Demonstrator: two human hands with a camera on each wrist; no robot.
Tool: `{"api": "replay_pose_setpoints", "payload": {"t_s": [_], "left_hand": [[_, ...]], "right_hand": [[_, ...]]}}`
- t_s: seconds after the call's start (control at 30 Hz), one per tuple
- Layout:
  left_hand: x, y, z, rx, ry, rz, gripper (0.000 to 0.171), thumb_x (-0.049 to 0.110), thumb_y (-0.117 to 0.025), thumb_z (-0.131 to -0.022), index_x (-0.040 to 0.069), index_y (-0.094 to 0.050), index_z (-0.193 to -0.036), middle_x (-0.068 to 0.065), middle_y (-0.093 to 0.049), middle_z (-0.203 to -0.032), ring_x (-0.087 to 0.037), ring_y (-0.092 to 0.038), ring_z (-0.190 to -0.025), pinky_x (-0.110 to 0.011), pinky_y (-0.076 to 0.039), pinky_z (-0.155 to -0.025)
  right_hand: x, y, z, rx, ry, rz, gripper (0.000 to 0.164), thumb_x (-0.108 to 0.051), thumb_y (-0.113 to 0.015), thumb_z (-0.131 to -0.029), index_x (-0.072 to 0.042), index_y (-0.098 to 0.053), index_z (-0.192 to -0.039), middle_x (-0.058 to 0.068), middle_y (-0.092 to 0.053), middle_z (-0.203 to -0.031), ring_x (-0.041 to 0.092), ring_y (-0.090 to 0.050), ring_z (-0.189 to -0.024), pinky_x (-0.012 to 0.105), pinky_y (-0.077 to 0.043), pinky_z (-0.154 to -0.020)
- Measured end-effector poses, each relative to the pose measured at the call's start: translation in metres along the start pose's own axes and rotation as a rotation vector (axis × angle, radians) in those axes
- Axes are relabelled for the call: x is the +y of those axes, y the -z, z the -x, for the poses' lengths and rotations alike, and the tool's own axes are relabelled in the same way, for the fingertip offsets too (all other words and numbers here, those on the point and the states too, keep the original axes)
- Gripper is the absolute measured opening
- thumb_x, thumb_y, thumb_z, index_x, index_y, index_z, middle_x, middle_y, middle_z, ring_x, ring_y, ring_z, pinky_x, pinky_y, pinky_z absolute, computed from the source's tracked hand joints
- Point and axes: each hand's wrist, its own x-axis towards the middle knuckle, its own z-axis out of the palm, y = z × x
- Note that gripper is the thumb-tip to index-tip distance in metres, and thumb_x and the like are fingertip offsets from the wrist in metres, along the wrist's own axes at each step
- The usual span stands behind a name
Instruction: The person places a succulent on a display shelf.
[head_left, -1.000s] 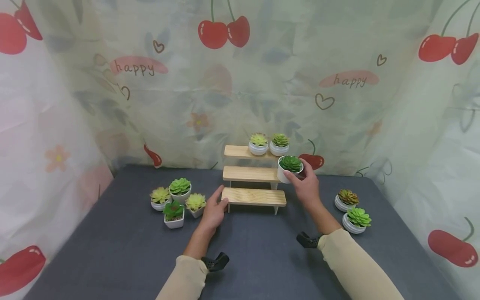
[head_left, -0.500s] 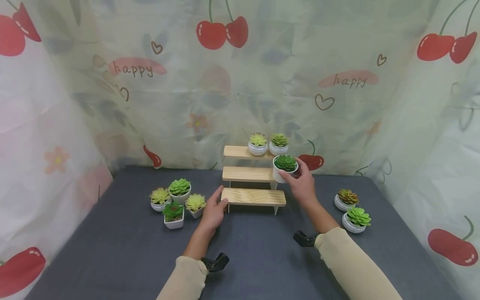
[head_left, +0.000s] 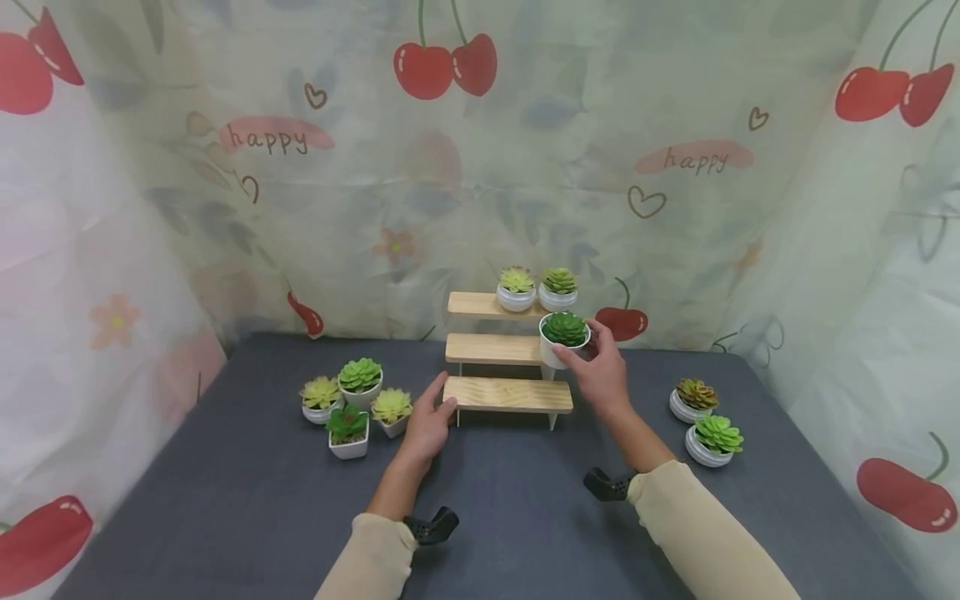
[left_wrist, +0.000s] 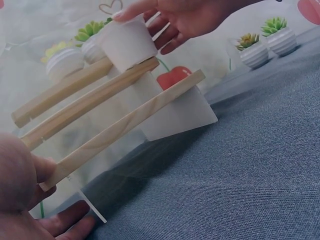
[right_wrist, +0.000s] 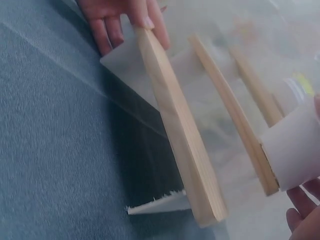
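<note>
My right hand (head_left: 604, 377) holds a white pot with a dark green succulent (head_left: 564, 330) between thumb and fingers. In the left wrist view, the base of the white pot (left_wrist: 128, 44) is right at the right end of the middle step (left_wrist: 95, 102). A three-tier wooden display stand (head_left: 507, 393) stands on the table, its planks on white side supports. My left hand (head_left: 426, 427) grips the left end of its lowest plank, thumb on top and fingers lower down. Two potted succulents, one pale (head_left: 517, 288) and one green (head_left: 558, 289), sit on the top step's right side.
Left of the stand, several small potted succulents (head_left: 348, 429) cluster on the dark cloth-covered table (head_left: 495, 517). Two more, a reddish-brown one (head_left: 693, 400) and a bright green one (head_left: 711, 440), stand at the right. A cherry-printed curtain (head_left: 480, 167) hangs behind and at both sides.
My right hand has carried the dark green succulent a short way left, to over the middle step's right end. My left hand stays at the lowest plank.
</note>
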Motion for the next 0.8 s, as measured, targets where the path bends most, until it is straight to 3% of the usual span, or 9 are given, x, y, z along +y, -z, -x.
{"api": "replay_pose_setpoints", "payload": {"t_s": [0.17,0.5,0.8], "left_hand": [[0.0,0.0,0.001,-0.003,-0.008,0.001,0.051,0.006,-0.046,-0.102,0.007,-0.032,-0.152,-0.022,-0.028,-0.154,-0.037,-0.046,-0.129,-0.05,-0.042,-0.101],[0.002,0.0,0.001,0.003,0.002,0.007,0.051,0.007,-0.046,-0.102,0.008,-0.033,-0.152,-0.021,-0.03,-0.154,-0.036,-0.045,-0.13,-0.05,-0.041,-0.102],[0.002,0.001,0.002,-0.016,-0.015,0.013,0.052,0.007,-0.045,-0.103,0.007,-0.031,-0.153,-0.021,-0.028,-0.154,-0.037,-0.047,-0.129,-0.05,-0.041,-0.101]], "right_hand": [[-0.004,-0.006,0.002,-0.018,0.01,0.013,0.069,-0.026,-0.077,-0.086,-0.004,-0.042,-0.142,0.016,-0.052,-0.136,0.031,-0.051,-0.122,0.044,-0.042,-0.103],[-0.012,-0.025,0.002,-0.072,0.026,-0.086,0.068,-0.018,-0.077,-0.085,-0.004,-0.043,-0.142,0.019,-0.056,-0.132,0.029,-0.055,-0.119,0.043,-0.045,-0.099],[-0.016,-0.037,0.001,-0.088,0.027,-0.125,0.065,-0.021,-0.078,-0.085,-0.005,-0.044,-0.137,0.017,-0.058,-0.13,0.027,-0.055,-0.119,0.044,-0.046,-0.097]]}}
